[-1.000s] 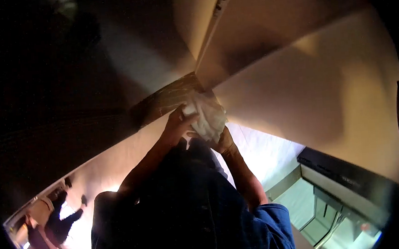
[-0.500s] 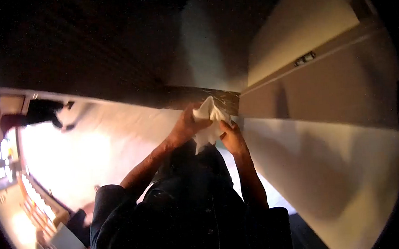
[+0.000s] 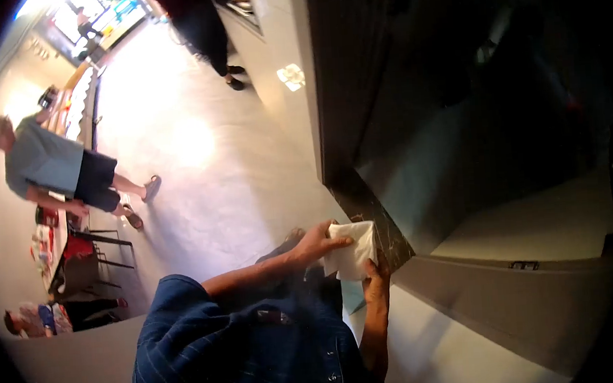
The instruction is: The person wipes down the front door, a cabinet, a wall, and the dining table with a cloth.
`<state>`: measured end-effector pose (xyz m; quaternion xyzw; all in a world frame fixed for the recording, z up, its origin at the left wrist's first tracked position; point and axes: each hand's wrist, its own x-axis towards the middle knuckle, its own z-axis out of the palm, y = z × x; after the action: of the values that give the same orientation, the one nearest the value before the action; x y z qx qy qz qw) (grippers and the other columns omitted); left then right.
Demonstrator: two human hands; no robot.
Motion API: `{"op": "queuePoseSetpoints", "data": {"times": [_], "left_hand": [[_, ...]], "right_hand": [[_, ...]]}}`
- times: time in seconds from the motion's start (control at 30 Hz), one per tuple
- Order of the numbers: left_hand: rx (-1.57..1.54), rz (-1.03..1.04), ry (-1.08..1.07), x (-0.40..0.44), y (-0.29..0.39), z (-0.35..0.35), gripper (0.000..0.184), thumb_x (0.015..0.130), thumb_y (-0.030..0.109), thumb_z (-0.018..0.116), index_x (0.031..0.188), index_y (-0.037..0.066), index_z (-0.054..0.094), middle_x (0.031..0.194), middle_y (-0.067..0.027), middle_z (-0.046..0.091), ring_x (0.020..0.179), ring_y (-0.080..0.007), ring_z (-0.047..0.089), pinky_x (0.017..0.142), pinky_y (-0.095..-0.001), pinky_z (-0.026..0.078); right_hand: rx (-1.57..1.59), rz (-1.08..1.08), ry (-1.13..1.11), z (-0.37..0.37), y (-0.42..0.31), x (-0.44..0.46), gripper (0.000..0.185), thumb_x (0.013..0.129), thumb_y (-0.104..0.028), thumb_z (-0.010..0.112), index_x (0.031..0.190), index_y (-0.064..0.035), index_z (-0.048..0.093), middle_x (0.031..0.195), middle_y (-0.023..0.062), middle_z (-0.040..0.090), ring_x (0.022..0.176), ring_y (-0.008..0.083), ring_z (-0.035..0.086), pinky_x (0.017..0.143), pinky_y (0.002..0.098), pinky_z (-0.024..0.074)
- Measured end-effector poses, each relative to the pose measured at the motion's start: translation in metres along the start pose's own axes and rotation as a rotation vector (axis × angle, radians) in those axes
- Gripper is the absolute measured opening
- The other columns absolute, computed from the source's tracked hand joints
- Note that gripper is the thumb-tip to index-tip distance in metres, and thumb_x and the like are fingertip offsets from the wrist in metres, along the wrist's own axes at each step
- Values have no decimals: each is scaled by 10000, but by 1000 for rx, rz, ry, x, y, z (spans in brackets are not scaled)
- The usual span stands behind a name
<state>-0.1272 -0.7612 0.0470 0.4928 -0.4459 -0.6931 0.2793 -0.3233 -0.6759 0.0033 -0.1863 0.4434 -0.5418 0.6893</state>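
A white tissue or thin cloth (image 3: 355, 248) is held between my two hands in front of my body, and it looks folded into a flat, squarish shape. My left hand (image 3: 321, 242) pinches its left edge, the thumb lying across the top. At the lower right corner, my right hand (image 3: 375, 277) grips it with the fingers partly hidden. Beneath the tissue runs a dark marbled threshold strip (image 3: 386, 236) at a doorway.
An open door (image 3: 495, 285) with a latch plate (image 3: 524, 266) stands at right, beside a dark room. Across the bright floor (image 3: 198, 149) a person in a grey shirt (image 3: 52, 161) walks near a table and chairs (image 3: 79, 258). Other people stand farther off.
The view has swung left, bringing more of the lit room and its people into sight. The tissue was crumpled and peaked; now it is flatter and squarer in both hands.
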Motion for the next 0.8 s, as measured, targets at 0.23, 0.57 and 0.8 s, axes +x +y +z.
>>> {"op": "queuePoseSetpoints", "data": {"times": [0.23,0.57,0.8], "left_hand": [[186,145,-119,-61,11,-66,352,842,191,747,1089,27,557,917,-84,674,822,-134,615,695,-297,514],[163,195,-40,-94,-41,-171,397,849,256,741,1101,-11,592,971,-113,686,884,-158,622,767,-320,504],[-88,182,295,-131,-55,-222,344,824,214,754,1046,8,591,957,-123,679,858,-160,628,757,-306,520]], "right_hand": [[-273,-121,-160,65,30,-6,525,822,-222,754,1258,11,575,1170,56,622,1071,179,559,958,320,434],[-601,-246,22,155,72,-8,199,860,-86,683,1030,-13,609,909,5,619,778,77,558,679,244,470],[-598,-209,-233,228,96,11,265,892,-113,640,1114,-7,544,986,56,613,855,118,578,762,263,482]]}}
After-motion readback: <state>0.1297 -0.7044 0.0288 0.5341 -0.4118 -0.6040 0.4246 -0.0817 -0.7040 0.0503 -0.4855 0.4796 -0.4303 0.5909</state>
